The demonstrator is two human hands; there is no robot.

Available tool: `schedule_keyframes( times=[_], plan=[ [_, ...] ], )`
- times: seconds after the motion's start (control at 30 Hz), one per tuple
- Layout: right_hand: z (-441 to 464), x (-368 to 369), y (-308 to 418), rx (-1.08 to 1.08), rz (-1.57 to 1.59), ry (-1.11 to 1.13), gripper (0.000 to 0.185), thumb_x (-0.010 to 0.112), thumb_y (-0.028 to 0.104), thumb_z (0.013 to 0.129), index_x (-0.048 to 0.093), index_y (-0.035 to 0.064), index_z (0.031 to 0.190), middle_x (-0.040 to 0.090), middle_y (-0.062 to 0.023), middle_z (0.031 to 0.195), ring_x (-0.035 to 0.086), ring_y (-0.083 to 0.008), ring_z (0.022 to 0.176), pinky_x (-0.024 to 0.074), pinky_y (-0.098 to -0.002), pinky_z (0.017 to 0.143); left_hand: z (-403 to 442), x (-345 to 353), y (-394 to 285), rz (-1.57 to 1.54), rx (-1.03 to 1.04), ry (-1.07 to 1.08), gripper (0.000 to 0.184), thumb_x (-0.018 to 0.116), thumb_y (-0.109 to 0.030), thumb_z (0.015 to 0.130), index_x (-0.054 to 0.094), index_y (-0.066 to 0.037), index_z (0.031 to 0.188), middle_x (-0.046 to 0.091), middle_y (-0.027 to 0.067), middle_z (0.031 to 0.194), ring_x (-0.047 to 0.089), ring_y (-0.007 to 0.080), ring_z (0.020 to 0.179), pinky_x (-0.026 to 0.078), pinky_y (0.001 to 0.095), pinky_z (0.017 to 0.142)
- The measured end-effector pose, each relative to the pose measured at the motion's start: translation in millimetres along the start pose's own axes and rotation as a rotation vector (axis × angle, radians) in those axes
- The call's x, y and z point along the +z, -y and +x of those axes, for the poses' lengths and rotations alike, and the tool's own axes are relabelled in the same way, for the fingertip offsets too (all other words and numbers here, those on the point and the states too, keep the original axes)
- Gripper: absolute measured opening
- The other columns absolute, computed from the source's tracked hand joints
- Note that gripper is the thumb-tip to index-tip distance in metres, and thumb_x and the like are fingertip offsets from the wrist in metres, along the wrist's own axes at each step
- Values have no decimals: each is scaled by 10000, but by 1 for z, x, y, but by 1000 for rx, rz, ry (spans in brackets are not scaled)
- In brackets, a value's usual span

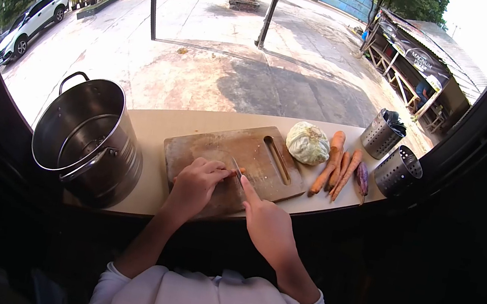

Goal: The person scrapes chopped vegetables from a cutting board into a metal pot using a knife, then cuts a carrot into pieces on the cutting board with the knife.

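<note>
On the wooden cutting board (218,148), my left hand (195,181) is closed over a carrot (242,170), mostly hidden under the fingers; an orange end shows beside the blade. My right hand (267,224) grips a knife (237,166), its index finger stretched along the top and the handle hidden in the palm. The blade points away from me and stands right at the carrot's end. Small bits are scattered over the board, which has a long slot near its right side.
Left of the board stands a large metal pot (121,158). To the right lie a cabbage (308,143), several carrots (328,165) and a purple vegetable (362,178). Two perforated metal holders (379,140) stand at the right end of the table (166,115).
</note>
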State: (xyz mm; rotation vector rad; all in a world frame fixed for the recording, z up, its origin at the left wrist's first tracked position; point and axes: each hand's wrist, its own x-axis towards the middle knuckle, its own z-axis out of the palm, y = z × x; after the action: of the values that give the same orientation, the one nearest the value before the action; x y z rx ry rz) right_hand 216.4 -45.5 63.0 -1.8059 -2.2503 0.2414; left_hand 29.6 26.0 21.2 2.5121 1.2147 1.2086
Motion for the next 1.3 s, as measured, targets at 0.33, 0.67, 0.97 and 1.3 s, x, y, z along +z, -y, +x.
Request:
schedule_keyframes(
  times=[0.33,0.67,0.97,1.3],
  plan=[
    [17,15,-3,53,99,-24,518,513,245,1022,407,218,1529,681,-220,830,663,-424,776,516,-527,701,-1,-2,-4,-16,-63,18,273,692,-52,830,762,-136,1080,693,39,1017,636,257,958,519,380,856],
    [-1,-12,-11,70,334,-163,544,570,221,993,427,253,1517,666,-253,837,654,-449,807,510,-532,707,-4,-6,-4,78,-41,-49,249,756,-177,821,748,-133,1066,704,49,1004,646,248,985,481,380,876],
    [-22,-10,-28,194,359,-119,510,613,218,972,501,303,1462,647,-254,852,621,-467,859,499,-502,715,-16,-29,-1,0,-181,83,229,749,-133,835,759,-108,1062,689,71,975,628,276,962,503,390,875],
    [-27,-10,-28,208,380,-140,504,616,225,972,505,303,1458,644,-243,847,620,-461,850,500,-490,700,-7,-13,-7,-19,-112,54,240,739,-136,847,768,-115,1085,667,78,932,615,273,927,509,380,844]
  ],
)
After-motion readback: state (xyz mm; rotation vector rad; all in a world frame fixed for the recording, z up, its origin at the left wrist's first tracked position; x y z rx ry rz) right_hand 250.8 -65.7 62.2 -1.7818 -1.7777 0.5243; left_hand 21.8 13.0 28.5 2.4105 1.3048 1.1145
